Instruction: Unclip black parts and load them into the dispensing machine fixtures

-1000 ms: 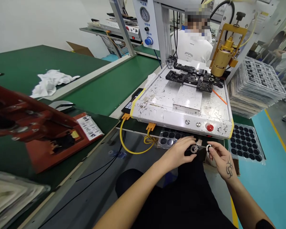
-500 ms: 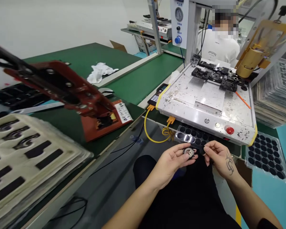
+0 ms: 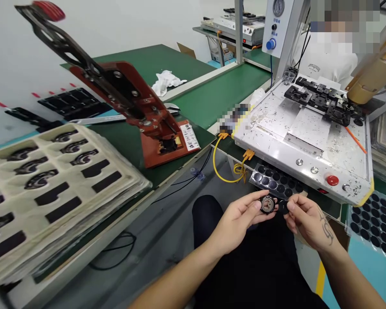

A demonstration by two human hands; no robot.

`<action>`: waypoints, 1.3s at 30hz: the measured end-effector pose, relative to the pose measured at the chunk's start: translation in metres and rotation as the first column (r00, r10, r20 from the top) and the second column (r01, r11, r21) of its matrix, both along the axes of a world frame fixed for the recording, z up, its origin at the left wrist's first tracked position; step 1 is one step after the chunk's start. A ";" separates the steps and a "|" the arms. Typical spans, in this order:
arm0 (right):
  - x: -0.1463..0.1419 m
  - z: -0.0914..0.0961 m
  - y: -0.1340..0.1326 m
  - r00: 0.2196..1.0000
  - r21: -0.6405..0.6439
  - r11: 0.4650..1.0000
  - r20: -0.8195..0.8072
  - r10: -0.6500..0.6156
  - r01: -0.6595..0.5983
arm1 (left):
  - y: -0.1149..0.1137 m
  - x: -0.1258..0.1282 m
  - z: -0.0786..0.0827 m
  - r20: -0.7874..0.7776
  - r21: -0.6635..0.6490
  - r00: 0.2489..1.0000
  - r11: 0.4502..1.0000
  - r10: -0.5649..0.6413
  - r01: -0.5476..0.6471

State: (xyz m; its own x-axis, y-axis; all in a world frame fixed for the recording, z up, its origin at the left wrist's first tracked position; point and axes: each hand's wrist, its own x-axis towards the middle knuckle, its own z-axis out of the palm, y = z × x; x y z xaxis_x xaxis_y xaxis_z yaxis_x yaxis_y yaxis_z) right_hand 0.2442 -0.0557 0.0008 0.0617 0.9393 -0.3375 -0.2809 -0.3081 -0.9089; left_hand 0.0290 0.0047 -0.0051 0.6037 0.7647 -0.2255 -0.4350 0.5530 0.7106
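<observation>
Left hand (image 3: 239, 219), right hand (image 3: 310, 222), both pinched

Left hand (image 3: 236, 221) grips ring (image 3: 268, 199); right hand (image 3: 310, 223) pinches black disc (image 3: 283, 207) just beside it. Red press (image 3: 148, 122) stands on green table (image 3: 204, 138).

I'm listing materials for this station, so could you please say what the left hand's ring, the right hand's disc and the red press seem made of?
Ring: probably metal, polished, going by its silvery shine. Disc: perhaps plastic, matt, showing little shine; too small to be sure. Red press: likely painted metal, judging by its red coat and bolt heads.
</observation>
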 end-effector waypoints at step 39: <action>-0.022 0.016 0.009 0.802 0.284 0.940 0.597 -0.021 -0.187 | -0.014 0.004 0.009 -0.183 0.273 0.982 0.962 0.056 -0.004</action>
State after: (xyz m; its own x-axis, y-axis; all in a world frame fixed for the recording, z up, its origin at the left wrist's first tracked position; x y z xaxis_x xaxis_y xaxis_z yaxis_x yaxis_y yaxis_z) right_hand 0.2227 -0.0463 0.0170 0.0655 0.9966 0.0506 0.3480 0.0247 -0.9372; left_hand 0.0329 -0.0095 0.0036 0.5461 0.8299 -0.1142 -0.2934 0.3172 0.9018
